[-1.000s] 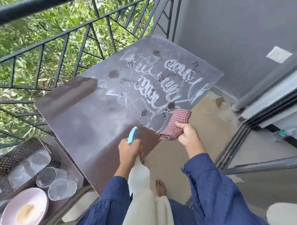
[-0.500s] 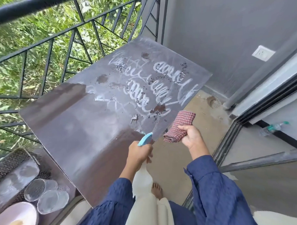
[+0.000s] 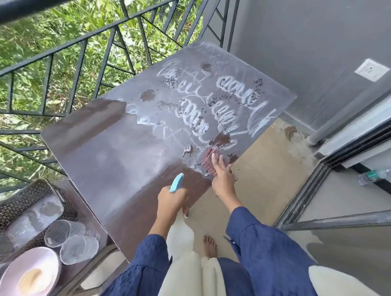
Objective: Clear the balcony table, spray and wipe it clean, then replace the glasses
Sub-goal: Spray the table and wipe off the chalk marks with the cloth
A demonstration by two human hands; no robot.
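Foam trails in white loops cover the far half of the brown counter (image 3: pixel 114 158), with dark wet patches scattered among them; the near half is bare and glossy. Right hand (image 3: pixel 222 173) lies flat, fingers extended, pressing the red checked cloth (image 3: pixel 208 159) onto the counter surface near its right edge, at the near end of the foam; the grip is an open palm laid on the cloth, not a closed fist. Left hand (image 3: pixel 171 201) is closed around the spray bottle (image 3: pixel 176 182), of which only the light blue nozzle and trigger show above the fingers; the bottle sits over the near edge of the counter. Both forearms wear dark blue sleeves. Two clear glasses (image 3: pixel 70 241) lie on a second, lower surface at the lower left, well apart from the counter being wiped, beside a dark perforated tray (image 3: pixel 15 208) and a pale pink plate (image 3: pixel 30 275). A black metal railing (image 3: pixel 100 62) borders the counter on the far left side, with green foliage beyond it. A grey wall (image 3: pixel 315 52) carrying a white socket plate (image 3: pixel 371 69) closes the far side. A floor drain (image 3: pixel 295 136) sits in the tiled floor to the right, near a sliding door track (image 3: pixel 299 195). A bare foot (image 3: pixel 210 245) stands on the floor just below the counter's near corner.
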